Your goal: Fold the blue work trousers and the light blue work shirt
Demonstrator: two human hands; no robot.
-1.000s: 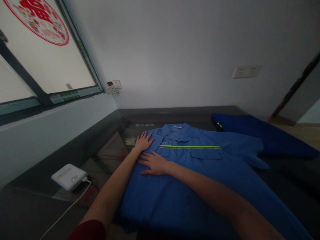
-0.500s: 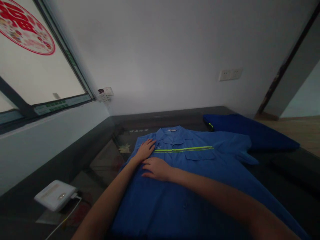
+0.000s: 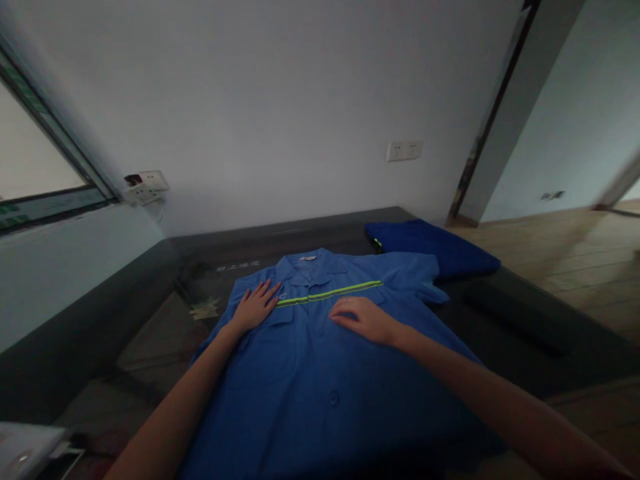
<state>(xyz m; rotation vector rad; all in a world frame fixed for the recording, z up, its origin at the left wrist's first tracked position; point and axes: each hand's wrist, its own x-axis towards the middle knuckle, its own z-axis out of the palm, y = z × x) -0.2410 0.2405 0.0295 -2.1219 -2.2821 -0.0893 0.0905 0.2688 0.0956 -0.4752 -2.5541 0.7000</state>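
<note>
A blue short-sleeved work shirt (image 3: 300, 347) lies spread face up on the dark table, its collar (image 3: 313, 265) toward the wall. A yellow-green stripe (image 3: 345, 289) crosses the chest. My left hand (image 3: 255, 307) rests flat on the shirt's left chest, fingers spread, just above a pocket flap (image 3: 279, 317). Over the middle of the chest, just below the stripe, is my right hand (image 3: 367, 320). Its fingers are loosely bent, with a gap showing between thumb and index finger, and I see nothing held there. Whether its fingertips touch the cloth is hard to tell.
A darker blue folded garment (image 3: 435, 248) lies at the back right of the table (image 3: 280, 240). Nearer on the right is a dark long object (image 3: 515, 317). A white box-shaped device (image 3: 30, 447) with a cable sits at the lower left. Sockets (image 3: 404, 151) are on the wall.
My right hand has moved right, from beside the left hand to the middle of the shirt. My left hand stays on the chest. The view has turned to the right.
</note>
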